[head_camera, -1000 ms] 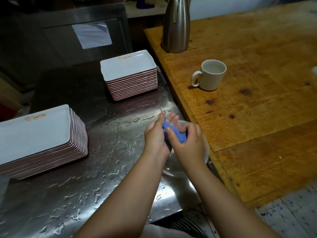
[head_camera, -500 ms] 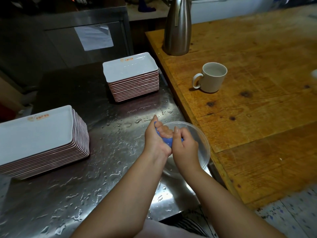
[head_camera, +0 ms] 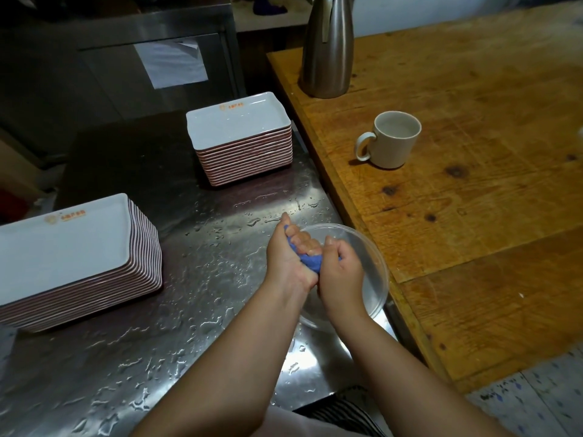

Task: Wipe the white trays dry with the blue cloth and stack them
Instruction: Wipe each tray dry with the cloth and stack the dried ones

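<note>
Blue cloth (head_camera: pixel 310 263), balled and twisted, sat clenched between left hand (head_camera: pixel 288 258) and right hand (head_camera: pixel 339 272), held over the clear round plastic bowl (head_camera: pixel 377 263) — likely so wrung water dropped in there, not on the counter. Both hands gripped the cloth tight. White rectangular trays with red-brown undersides stood in two stacks: near-left stack (head_camera: pixel 72 257) and far stack (head_camera: pixel 239 134), well apart, probably wet vs wiped, can't tell which. Stainless steel counter (head_camera: pixel 189 310) was beaded with water. Wooden table (head_camera: pixel 473 152) alongside carried a beige mug (head_camera: pixel 392 138) and steel flask (head_camera: pixel 328 48); room dim
</note>
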